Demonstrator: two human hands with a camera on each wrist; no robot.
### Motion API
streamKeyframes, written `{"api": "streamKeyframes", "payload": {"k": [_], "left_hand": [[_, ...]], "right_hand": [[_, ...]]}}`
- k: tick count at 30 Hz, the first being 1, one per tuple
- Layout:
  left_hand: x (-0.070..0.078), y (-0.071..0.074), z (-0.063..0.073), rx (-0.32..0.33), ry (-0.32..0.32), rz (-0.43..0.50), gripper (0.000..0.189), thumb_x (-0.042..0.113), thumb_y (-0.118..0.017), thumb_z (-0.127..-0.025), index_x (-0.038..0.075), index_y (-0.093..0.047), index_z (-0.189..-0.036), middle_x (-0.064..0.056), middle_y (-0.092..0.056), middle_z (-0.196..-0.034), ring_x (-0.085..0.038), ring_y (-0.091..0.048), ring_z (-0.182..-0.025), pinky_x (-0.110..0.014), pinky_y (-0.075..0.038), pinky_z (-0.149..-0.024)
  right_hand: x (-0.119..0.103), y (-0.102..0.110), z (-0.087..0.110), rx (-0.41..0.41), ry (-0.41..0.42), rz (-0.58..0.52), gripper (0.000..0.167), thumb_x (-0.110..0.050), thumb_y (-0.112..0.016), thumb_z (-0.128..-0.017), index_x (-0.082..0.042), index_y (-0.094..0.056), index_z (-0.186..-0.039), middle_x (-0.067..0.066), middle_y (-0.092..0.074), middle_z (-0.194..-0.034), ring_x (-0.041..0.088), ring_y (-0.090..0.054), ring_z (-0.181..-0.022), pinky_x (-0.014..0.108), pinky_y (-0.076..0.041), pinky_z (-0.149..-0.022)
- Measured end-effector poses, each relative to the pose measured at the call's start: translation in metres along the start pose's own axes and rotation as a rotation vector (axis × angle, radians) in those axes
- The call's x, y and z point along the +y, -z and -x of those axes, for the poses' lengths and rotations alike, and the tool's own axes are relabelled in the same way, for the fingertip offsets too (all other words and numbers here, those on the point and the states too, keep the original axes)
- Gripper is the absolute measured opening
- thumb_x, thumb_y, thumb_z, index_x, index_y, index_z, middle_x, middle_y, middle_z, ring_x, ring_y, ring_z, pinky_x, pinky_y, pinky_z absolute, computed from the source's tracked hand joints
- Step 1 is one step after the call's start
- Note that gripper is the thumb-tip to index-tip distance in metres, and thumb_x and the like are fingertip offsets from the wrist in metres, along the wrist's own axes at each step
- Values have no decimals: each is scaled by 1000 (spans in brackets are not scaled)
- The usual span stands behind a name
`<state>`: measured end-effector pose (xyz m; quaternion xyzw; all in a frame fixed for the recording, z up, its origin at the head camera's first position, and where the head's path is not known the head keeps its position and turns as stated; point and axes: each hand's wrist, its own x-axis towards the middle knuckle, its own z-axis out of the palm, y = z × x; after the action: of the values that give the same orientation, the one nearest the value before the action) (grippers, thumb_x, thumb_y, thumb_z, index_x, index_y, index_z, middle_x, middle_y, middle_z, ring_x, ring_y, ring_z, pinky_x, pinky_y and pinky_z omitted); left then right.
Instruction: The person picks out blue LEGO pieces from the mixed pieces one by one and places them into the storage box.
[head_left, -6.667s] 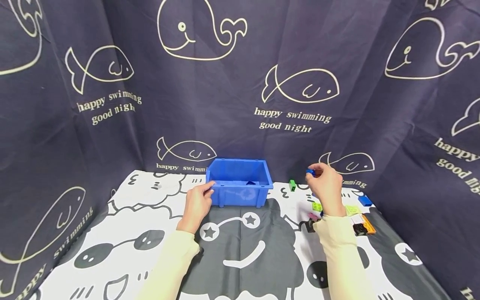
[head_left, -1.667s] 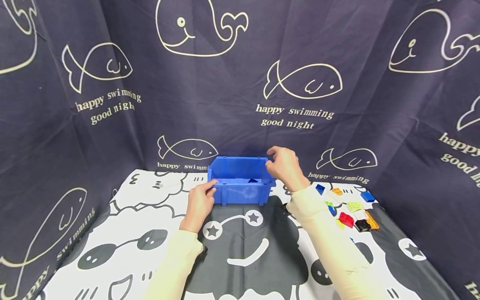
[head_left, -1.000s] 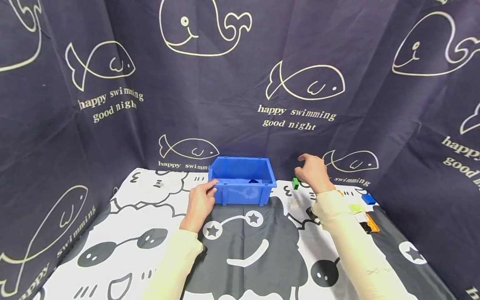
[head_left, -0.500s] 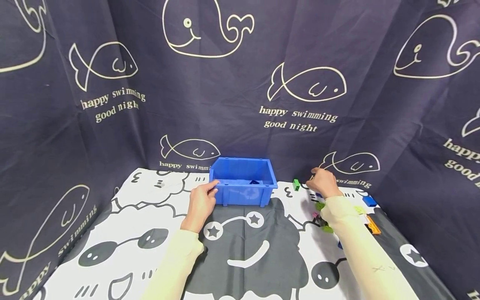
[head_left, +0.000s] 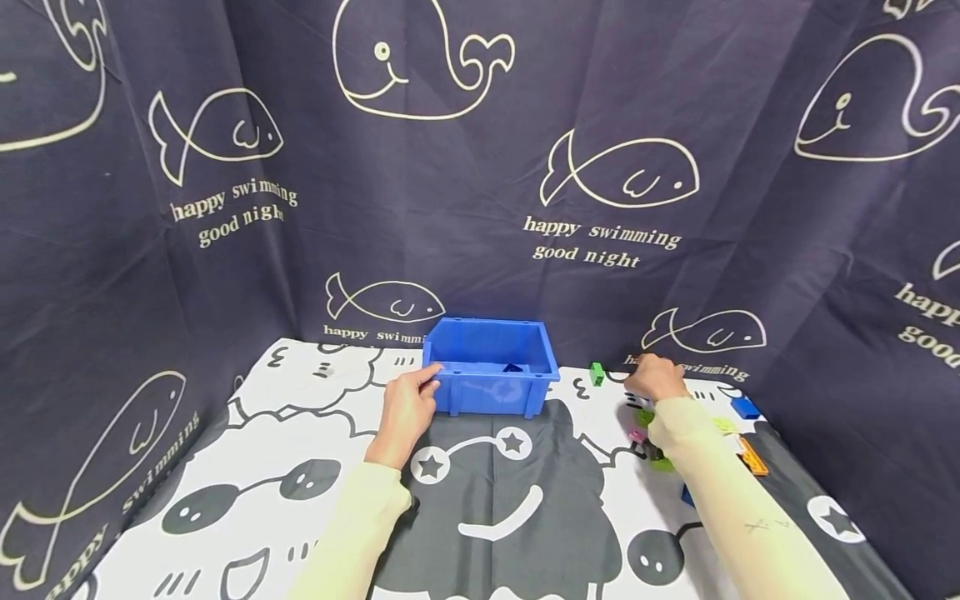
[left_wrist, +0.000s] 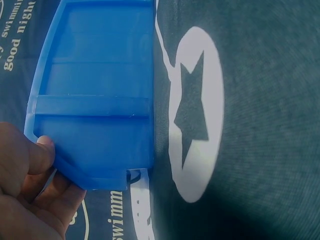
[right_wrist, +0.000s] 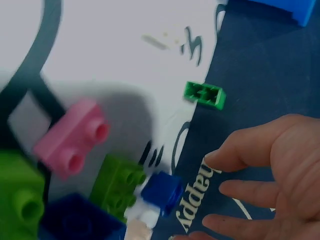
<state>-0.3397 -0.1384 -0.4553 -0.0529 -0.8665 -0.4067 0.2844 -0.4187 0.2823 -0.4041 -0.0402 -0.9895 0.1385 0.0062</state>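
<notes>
My left hand [head_left: 408, 408] grips the rim of a blue plastic bin [head_left: 487, 393] at its near left corner; the left wrist view shows thumb and fingers pinching that edge. A dark blue piece [head_left: 513, 368] lies inside the bin. Over the toy bricks to the right, my right hand [head_left: 657, 379] has its fingers apart and holds nothing. In the right wrist view, a small blue brick [right_wrist: 162, 191] lies closest to its fingertips, beside a green brick [right_wrist: 117, 182]. A pink brick [right_wrist: 75, 137] and a dark blue brick [right_wrist: 80, 217] are farther left.
A bright green brick [head_left: 597, 374] stands alone between bin and right hand. Right of the right forearm lie a blue brick [head_left: 745, 407], a yellow-green brick [head_left: 724, 426] and an orange piece [head_left: 753, 457]. A dark printed curtain [head_left: 480, 208] rises behind the table.
Earlier my right hand held a blue brick; later it was at the bin's right rim with fingers parted. Since then it has moved right and down to the bricks. My left hand stays on the bin.
</notes>
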Motion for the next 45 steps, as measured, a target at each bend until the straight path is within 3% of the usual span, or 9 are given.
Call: {"api": "streamKeyframes", "payload": {"k": [8,12,17,25,36,45], "left_hand": [[-1,-1,0,-4,9,-1,30,5,-75,-91,12,-79,-119,-11,-77,-116,-35,-72,-111,-51,-56,-95],[-1,-1,0,-8,12,-3,30,5,-75,-91,12,-79,-119,-11,-77,-116,-35,-72,-111,-50,-56,-95],[-1,-1,0,-8,11,-5,30,5,-75,-91,13,-79,-120,-11,-77,-116,-35,-72,-111,-50,-56,-94],[-1,0,-1,-1,8,-9,31,5,-75,-91,13,-79,-120,-11,-77,-115,-35,-72,-110,-51,-56,-93],[-2,-2,0,0,19,-7,30,5,-75,-91,14,-79,-119,-10,-77,-115,-35,-73,-110,-50,-57,-93],[-3,-3,0,4,3,-8,31,3,-76,-90,12,-80,-118,-10,-77,-114,-35,-73,-110,-50,-56,-94]], "right_hand": [[4,-4,-2,-44,-43,-27,22,-16,-62,-82,3,-68,-90,41,-58,-123,62,-44,-121,74,-49,-82],[6,-10,-8,-69,-82,-20,29,-17,-59,-83,6,-67,-100,42,-54,-131,62,-43,-126,79,-45,-87],[9,-15,-15,-69,-89,9,44,-16,-59,-83,12,-63,-116,45,-51,-134,62,-48,-123,74,-44,-97],[16,-21,-24,-6,-1,32,37,-12,-62,-78,15,-65,-104,45,-60,-119,60,-59,-110,63,-50,-95],[21,-23,-29,-7,-11,38,32,-11,-64,-76,13,-66,-98,41,-65,-108,48,-64,-92,58,-53,-81],[24,-32,-37,-11,-5,101,47,-13,-66,-80,21,-60,-110,47,-56,-120,58,-58,-113,62,-51,-95]]}}
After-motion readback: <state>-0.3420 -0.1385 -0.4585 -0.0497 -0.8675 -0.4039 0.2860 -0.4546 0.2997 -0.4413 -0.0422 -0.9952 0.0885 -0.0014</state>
